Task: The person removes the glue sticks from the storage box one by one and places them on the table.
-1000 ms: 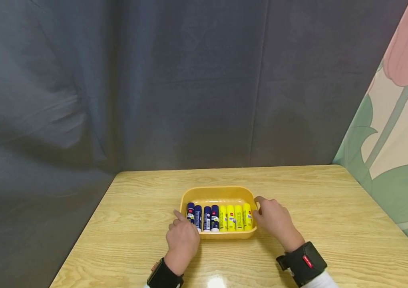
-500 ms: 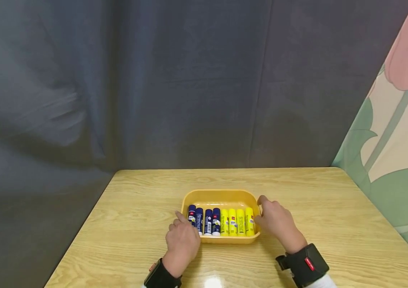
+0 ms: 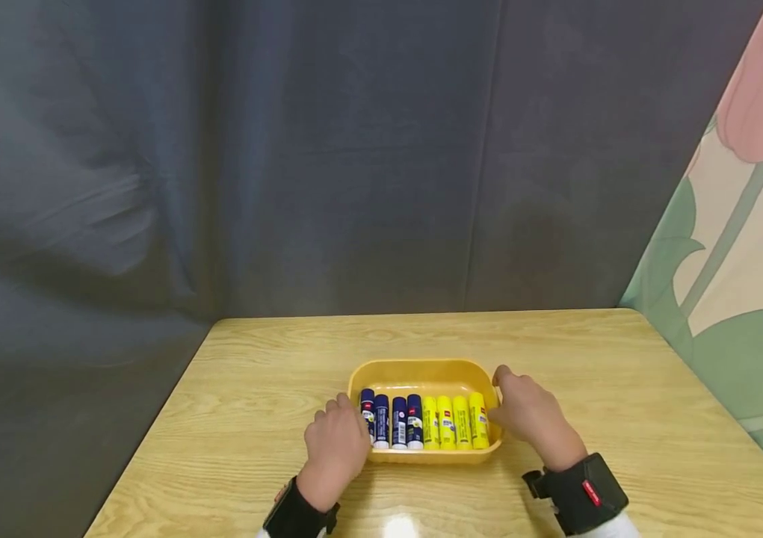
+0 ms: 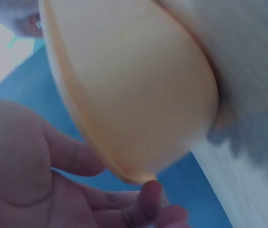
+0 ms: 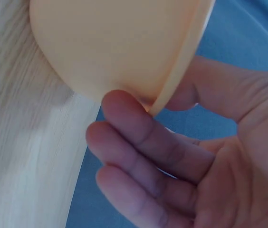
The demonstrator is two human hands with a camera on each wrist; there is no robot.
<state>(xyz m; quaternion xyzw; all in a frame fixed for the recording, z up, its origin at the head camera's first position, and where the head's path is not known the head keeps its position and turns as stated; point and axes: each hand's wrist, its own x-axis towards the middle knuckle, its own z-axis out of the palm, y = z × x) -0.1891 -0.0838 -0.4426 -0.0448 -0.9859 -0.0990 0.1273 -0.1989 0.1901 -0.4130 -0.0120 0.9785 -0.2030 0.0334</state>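
A yellow plastic tray (image 3: 428, 457) sits on the wooden table with a row of glue sticks in it. On its left side lie several dark blue glue sticks (image 3: 399, 422); several yellow glue sticks (image 3: 446, 423) fill the right side. My left hand (image 3: 335, 447) holds the tray's left end, thumb at the rim and fingertips beside the outer wall in the left wrist view. At the opposite end, my right hand (image 3: 532, 412) pinches the rim, its thumb over the inside and its fingers (image 5: 124, 111) curled against the outer wall.
The wooden table (image 3: 253, 388) reaches back to a dark grey curtain (image 3: 368, 164). A floral panel (image 3: 744, 246) stands along the right side. Both wrists wear black straps (image 3: 579, 495).
The tray has shifted right and slightly toward me, with the right hand moving along. My left index finger, stretched out before, is now bent in at the tray's left rim.
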